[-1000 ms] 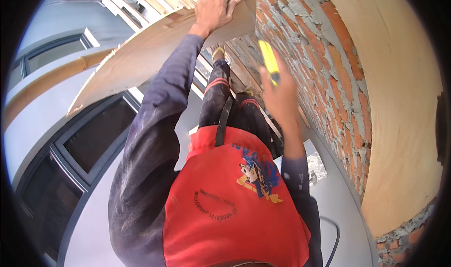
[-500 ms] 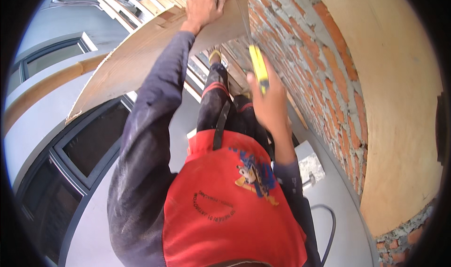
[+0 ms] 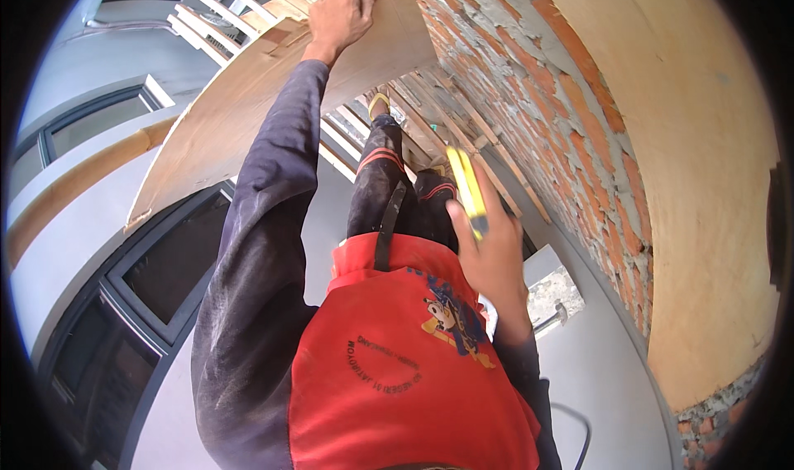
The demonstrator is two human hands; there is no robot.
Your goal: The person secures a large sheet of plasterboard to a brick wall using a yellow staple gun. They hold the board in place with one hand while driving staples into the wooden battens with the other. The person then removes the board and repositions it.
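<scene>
The likeliest trouble here is the plywood sheet (image 3: 248, 114) slipping: it leans against the brick wall (image 3: 562, 114) and only the left hand (image 3: 339, 15) steadies it at its far upper edge, so a loosened grip or a shove from the tool could let it slide or tip away to the left. A second risk, as I judge it, is the yellow tool (image 3: 467, 190), seemingly a utility knife, though its tip cannot be made out; it sits close to the person's own leg (image 3: 380, 172) and could catch cloth or skin if it jerks. The footing looks narrow too, among wooden slats (image 3: 430, 131) beside the wall. The left hand is spread fairly wide, fingers laid flat over the sheet's top edge, pressing more than gripping. The right hand (image 3: 492, 263) is closed around the yellow tool, held upright near the middle of the view, just right of the leg and apart from the sheet. A second plywood sheet (image 3: 703, 181) stands against the wall at the right
</scene>
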